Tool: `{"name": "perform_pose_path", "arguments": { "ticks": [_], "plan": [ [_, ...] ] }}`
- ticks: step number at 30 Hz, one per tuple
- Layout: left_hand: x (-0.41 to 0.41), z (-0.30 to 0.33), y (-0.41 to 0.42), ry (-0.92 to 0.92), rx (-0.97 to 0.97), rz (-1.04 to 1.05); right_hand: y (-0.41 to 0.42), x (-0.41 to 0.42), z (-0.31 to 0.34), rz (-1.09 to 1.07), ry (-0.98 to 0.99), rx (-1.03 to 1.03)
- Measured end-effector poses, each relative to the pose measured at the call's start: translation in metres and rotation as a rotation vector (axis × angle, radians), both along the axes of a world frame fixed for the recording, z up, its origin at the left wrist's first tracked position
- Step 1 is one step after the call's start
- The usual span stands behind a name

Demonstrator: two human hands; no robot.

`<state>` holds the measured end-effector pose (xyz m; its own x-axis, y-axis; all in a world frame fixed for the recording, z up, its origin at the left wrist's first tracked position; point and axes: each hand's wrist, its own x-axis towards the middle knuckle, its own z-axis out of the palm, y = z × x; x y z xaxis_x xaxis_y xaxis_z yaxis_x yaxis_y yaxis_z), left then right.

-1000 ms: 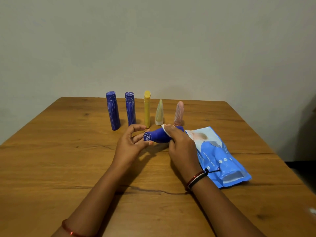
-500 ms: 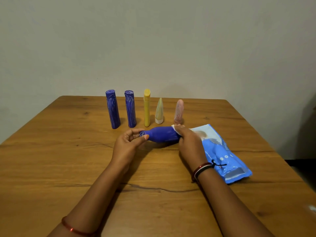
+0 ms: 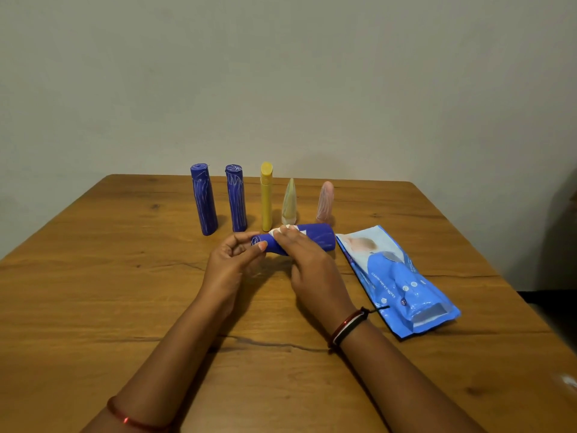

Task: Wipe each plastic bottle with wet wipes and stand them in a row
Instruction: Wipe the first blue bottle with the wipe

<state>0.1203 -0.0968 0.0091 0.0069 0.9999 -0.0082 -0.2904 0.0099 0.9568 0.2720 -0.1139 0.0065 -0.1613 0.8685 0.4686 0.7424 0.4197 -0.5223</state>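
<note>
1. Blue bottle (image 3: 315, 240) held on its side above the table, between both hands, just in front of the standing row
2. Both forearms reach in from the bottom edge; left hand (image 3: 229, 265) pinches the bottle's cap end, fingers curled
3. Right hand (image 3: 307, 264) presses a white wet wipe (image 3: 282, 230) around the bottle, fingers wrapped over it
4. Wooden table (image 3: 93, 292), plain wall behind
5. Five bottles upright in a row: two blue (image 3: 204, 200) (image 3: 236, 198), yellow (image 3: 266, 196), cream (image 3: 289, 203), pink (image 3: 325, 202)
6. Blue wipes pack (image 3: 396, 281) lies flat, right of the hands
</note>
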Motion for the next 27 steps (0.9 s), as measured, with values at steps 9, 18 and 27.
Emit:
{"name": "perform_pose_path", "arguments": {
  "ticks": [9,18,27],
  "plan": [
    [-0.005,0.007,-0.002,-0.124,-0.059,-0.034,0.016,0.040,-0.001,-0.172,0.169,0.056],
    [-0.002,0.001,0.004,-0.295,-0.122,0.035,0.000,-0.003,-0.004,0.007,-0.006,0.091],
    [-0.004,0.007,0.004,-0.367,-0.200,0.049,0.015,0.021,-0.007,-0.119,0.059,0.183]
  ]
}}
